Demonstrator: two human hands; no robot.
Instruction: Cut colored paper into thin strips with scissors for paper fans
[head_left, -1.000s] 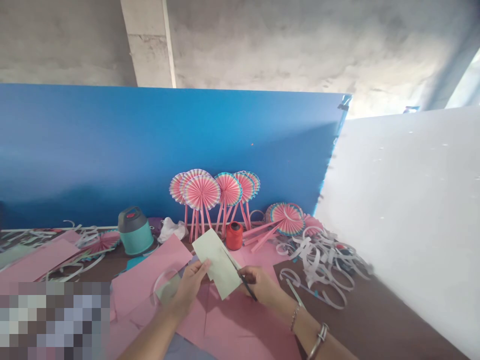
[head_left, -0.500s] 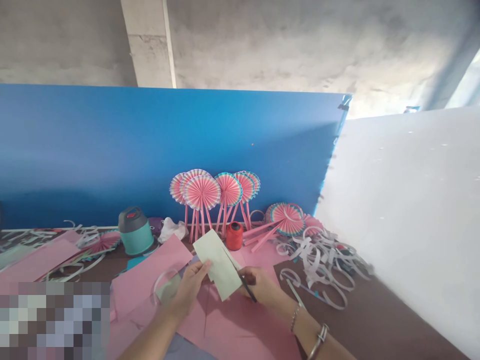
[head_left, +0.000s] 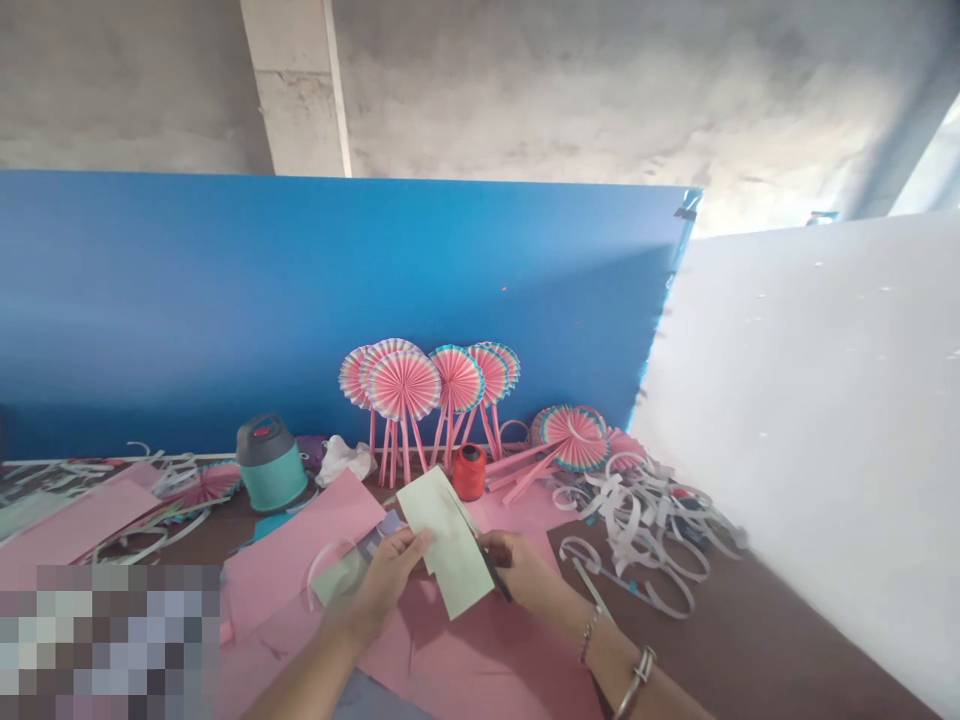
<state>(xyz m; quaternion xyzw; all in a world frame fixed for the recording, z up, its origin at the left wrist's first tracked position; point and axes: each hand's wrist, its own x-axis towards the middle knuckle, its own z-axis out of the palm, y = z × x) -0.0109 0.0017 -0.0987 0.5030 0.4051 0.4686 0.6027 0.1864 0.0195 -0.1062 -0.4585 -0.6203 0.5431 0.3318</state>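
Observation:
My left hand pinches a pale green paper sheet by its left edge, thumb on top, holding it tilted above the pink sheets. At the right edge of the paper, my right hand is closed around what look like dark scissors, mostly hidden by the fingers and the sheet. A narrow strip stands partly apart from the sheet's upper right edge. Pink paper lies beneath both hands. Just beyond the sheet stands a red thread spool.
Pink pleated paper fans stand against the blue partition; others lie to their right. Curled white paper strips are heaped at the right. A teal container with a grey lid and pink sheets are at left.
The pale green sheet has shifted slightly right and down and turned a little steeper. My left hand has moved right with it, while my right hand is nearly in the same place.

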